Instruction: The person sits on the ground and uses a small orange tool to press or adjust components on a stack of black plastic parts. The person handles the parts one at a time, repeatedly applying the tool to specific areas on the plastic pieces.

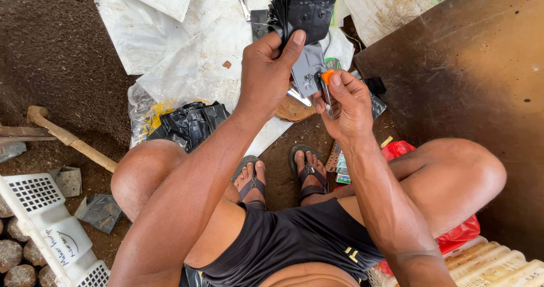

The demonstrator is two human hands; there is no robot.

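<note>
Black shorts point(294, 239) sit closest to us, with our bare knees spread to either side as we squat over the ground. From there our forearms rise to the work. Our left hand point(271, 71) has its grip closed around a fanned stack of black plastic bags point(303, 6), thumb pressed across the front of the lowest one, where a grey bag point(307, 66) hangs out below the stack. Our right hand point(345, 103) pinches a small metal tool with an orange tip point(327, 86) between thumb and fingers, its grip narrow and tight, and the tool's upper end is touching the lower edge of the grey bag. Both hands are just beside each other, held up above our feet.

Below the hands we see our two feet in dark strapped sandals point(309, 176) on brown soil. A crumpled heap of black bags point(190, 122) lies near our left knee, on the edge of a white plastic sheet point(192, 60) spread over the ground. A wooden handle point(68, 139) lies across the dark soil to the left, and a white perforated tray point(42, 207) sits at the lower left corner. A red plastic bag point(459, 233) shows under our right thigh, and a brown board point(470, 71) fills the right side.
</note>
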